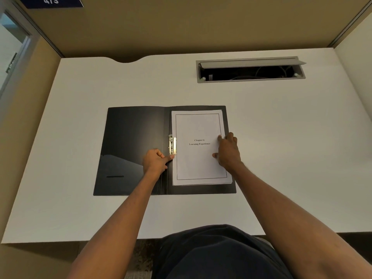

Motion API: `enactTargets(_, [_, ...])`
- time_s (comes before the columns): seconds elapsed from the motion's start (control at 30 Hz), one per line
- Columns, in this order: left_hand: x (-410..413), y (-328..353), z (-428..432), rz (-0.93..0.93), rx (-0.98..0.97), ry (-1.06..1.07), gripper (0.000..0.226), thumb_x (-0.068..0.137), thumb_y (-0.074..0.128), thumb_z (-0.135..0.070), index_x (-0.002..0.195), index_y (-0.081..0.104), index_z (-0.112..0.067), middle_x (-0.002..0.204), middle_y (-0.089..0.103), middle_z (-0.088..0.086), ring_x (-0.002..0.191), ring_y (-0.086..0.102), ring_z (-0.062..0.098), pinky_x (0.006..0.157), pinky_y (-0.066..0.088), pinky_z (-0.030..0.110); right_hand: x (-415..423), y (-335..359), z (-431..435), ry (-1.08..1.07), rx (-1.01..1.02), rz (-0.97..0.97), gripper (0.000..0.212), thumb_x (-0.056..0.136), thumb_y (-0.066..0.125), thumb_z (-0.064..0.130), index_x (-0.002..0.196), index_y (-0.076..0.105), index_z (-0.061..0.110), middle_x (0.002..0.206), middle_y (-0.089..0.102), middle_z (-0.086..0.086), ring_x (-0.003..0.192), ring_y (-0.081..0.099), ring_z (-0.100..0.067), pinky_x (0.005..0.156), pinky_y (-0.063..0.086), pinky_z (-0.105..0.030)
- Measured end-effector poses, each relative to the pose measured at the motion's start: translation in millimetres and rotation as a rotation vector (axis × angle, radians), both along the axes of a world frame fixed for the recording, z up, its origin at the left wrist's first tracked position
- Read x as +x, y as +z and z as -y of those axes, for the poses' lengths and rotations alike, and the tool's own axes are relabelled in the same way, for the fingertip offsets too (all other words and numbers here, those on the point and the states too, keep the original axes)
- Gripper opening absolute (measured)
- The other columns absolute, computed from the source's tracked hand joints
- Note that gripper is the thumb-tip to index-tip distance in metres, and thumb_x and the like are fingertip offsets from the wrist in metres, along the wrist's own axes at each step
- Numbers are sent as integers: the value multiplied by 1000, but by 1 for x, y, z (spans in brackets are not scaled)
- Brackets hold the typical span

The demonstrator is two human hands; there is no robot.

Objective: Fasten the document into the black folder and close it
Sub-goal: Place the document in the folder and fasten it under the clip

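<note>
Head view shows the black folder open on a white desk, the document lying on its right half. The left hand, curled, fingers the metal clamp; the right hand presses flat on the pages, which should be kept squared against the spine while the clamp snaps down. Tan partitions enclose the desk, and a cable tray sits open.

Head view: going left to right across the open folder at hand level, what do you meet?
Folder's left inside cover → left hand → metal clamp → document → right hand → bare white desk.
</note>
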State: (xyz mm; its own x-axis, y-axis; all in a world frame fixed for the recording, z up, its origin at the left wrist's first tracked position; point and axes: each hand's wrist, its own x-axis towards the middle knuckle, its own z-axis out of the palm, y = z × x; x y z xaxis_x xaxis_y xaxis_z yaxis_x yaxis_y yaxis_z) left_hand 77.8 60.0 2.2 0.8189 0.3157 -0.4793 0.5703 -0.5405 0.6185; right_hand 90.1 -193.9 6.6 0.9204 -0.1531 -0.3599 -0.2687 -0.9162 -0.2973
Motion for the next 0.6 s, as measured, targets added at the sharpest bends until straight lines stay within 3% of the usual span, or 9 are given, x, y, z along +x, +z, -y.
enactTargets(0.23, [-1,6,3,-4,-39,-14,35,85,83,-30,89,68,1,77,74,14,69,76,27,75,65,42,-6,2,3,-32,71,32,75,88,78,21,152,40,7,148,35,-13,142,35,-32,112,45,-43])
enactTargets(0.43, [3,7,1,-2,-68,-9,34,87,82,-27,91,68,4,79,74,16,56,69,16,70,63,38,-9,4,6,-67,157,34,78,88,78,21,153,36,9,150,37,-12,143,35,-30,112,42,-41])
enactTargets(0.6, [7,8,-7,41,-33,-18,28,91,77,-30,88,70,-3,79,74,15,59,68,17,66,61,35,-11,7,5,-68,150,40,75,90,76,24,152,36,9,150,38,-12,142,36,-31,110,43,-41])
